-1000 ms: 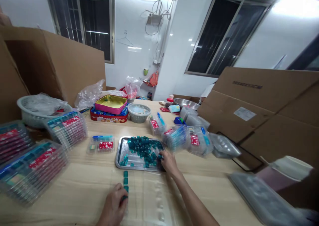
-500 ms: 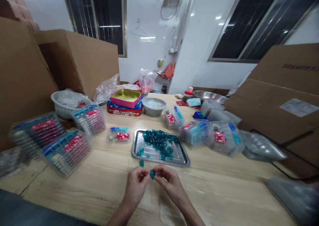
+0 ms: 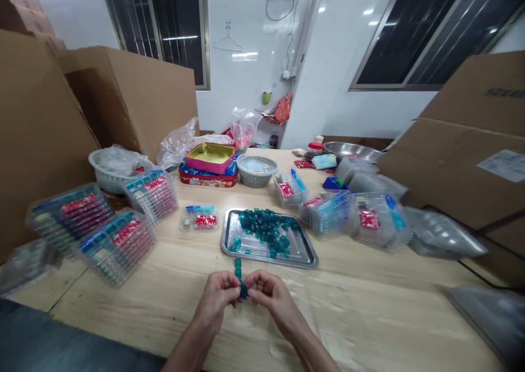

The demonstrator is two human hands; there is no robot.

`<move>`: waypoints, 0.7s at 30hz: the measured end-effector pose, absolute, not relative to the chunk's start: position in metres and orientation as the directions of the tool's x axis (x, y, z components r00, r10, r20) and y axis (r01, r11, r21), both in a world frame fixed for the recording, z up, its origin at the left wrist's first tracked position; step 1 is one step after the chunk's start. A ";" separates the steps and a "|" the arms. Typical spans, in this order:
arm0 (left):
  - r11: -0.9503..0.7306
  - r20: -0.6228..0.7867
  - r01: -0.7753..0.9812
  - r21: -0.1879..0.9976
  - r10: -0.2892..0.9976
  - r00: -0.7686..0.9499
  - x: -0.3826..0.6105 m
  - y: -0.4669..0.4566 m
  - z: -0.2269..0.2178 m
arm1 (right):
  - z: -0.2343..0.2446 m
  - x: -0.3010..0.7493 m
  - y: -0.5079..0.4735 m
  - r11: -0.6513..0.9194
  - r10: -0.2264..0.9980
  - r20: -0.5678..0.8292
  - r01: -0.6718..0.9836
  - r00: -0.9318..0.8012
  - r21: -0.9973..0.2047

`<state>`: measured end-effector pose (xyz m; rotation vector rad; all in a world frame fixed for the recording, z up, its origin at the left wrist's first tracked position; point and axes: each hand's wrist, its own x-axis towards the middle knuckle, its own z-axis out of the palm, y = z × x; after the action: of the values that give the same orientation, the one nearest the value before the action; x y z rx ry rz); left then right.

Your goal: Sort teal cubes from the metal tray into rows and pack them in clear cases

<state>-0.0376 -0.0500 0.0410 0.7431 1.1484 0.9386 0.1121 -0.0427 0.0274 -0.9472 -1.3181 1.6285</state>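
Observation:
Both my hands meet over the wooden table [image 3: 389,317], just in front of a steel tray [image 3: 303,258]. My left hand [image 3: 217,301] and my right hand [image 3: 268,295] are closed, pinching a small teal piece [image 3: 243,291] between their fingertips. Another teal piece [image 3: 237,263] lies on a clear plastic tray [image 3: 303,301] under my hands. A heap of teal pieces [image 3: 264,230] fills the steel tray.
Stacks of filled clear packs [image 3: 118,243] stand at the left, more packs [image 3: 328,213] at the right. A single pack [image 3: 199,218] lies behind the tray. Cardboard boxes [image 3: 135,98] flank the table; a tin [image 3: 209,158] and a basket [image 3: 257,170] sit at the back.
My right hand left the steel tray and my left hand left the clear tray; they came together holding a teal piece. My view tilted and shifted left.

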 end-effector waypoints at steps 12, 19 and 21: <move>0.370 -0.396 0.210 0.905 0.914 0.094 -0.048 -0.064 0.017 | 0.012 0.101 -0.051 -0.155 0.862 -0.168 0.067 -0.479 -0.986; 0.241 -0.276 0.576 0.781 0.961 -0.028 -0.045 -0.073 0.017 | 0.007 0.095 -0.063 0.327 0.912 0.083 0.590 -0.402 -0.738; 0.226 -0.253 0.593 0.773 0.967 -0.039 -0.044 -0.075 0.020 | 0.006 0.094 -0.065 0.381 0.898 0.116 0.616 -0.425 -0.690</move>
<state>-0.0443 -0.0751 0.0201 1.4592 1.7286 0.6109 0.0941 -0.0646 0.0059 -1.3008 -2.1664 0.7841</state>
